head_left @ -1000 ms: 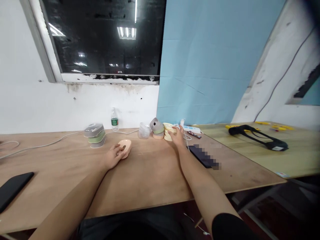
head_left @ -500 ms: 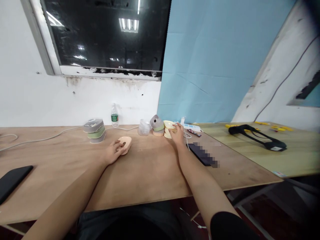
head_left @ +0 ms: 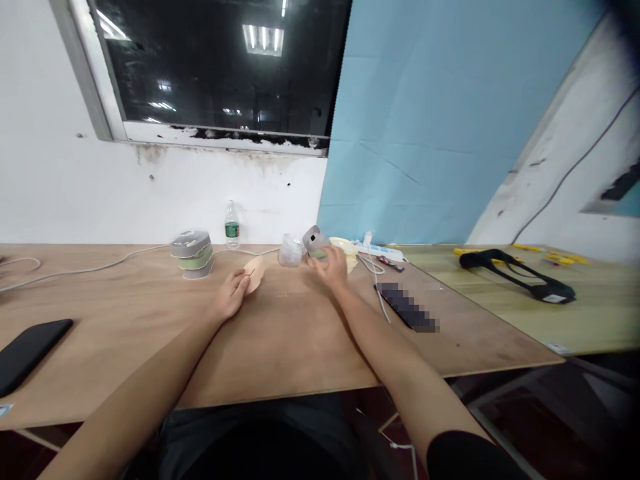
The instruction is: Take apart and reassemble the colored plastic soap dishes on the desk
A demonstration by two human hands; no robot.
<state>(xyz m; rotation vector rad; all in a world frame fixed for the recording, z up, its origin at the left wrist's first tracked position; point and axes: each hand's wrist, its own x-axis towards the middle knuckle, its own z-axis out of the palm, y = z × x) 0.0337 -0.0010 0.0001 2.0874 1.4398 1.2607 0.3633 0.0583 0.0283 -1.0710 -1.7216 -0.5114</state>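
Pinching a peach plastic piece (head_left: 255, 275) on edge, your left hand (head_left: 229, 297) seems to prop it upright | your right hand (head_left: 332, 265) closes around a grey-and-green round container (head_left: 316, 240) | far side of the wooden table (head_left: 290, 333)

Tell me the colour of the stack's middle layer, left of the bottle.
The middle layer is pale green, best seen in the head view.

plywood desk (head_left: 283, 333): matt, grainy | peach shell (head_left: 255, 275): matt plastic | water bottle (head_left: 231, 227): glossy plastic
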